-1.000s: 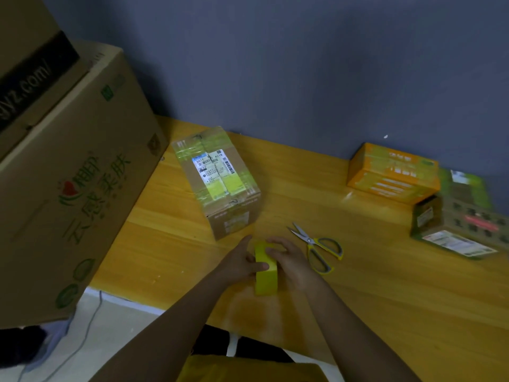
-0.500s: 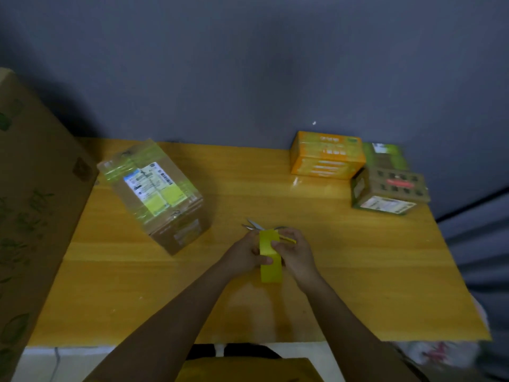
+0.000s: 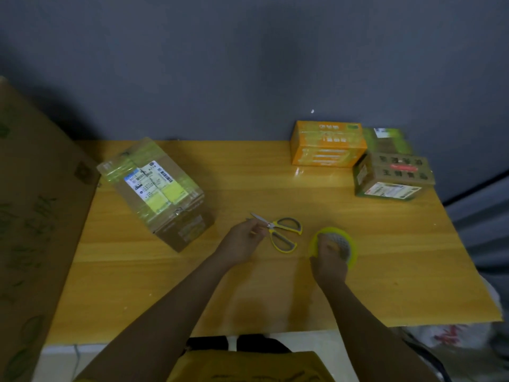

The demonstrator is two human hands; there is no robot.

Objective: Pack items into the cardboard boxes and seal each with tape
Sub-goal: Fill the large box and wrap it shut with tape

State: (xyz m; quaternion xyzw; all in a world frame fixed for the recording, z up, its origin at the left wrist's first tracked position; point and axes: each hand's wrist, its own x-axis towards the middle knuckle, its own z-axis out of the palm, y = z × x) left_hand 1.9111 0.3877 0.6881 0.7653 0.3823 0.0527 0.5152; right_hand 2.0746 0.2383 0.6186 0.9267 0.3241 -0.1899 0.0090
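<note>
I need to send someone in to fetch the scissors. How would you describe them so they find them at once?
On the wooden table, look near the front middle, between the person's left hand and right hand. The scissors lie flat there, blades pointing left by the left hand's fingers; their grey, yellow-edged loop handles set them apart from the round yellow tape roll.

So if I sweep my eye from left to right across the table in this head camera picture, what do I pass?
Big cardboard carton → taped cardboard box → left hand → scissors → yellow tape roll held by the right hand → brown printed box.
</note>
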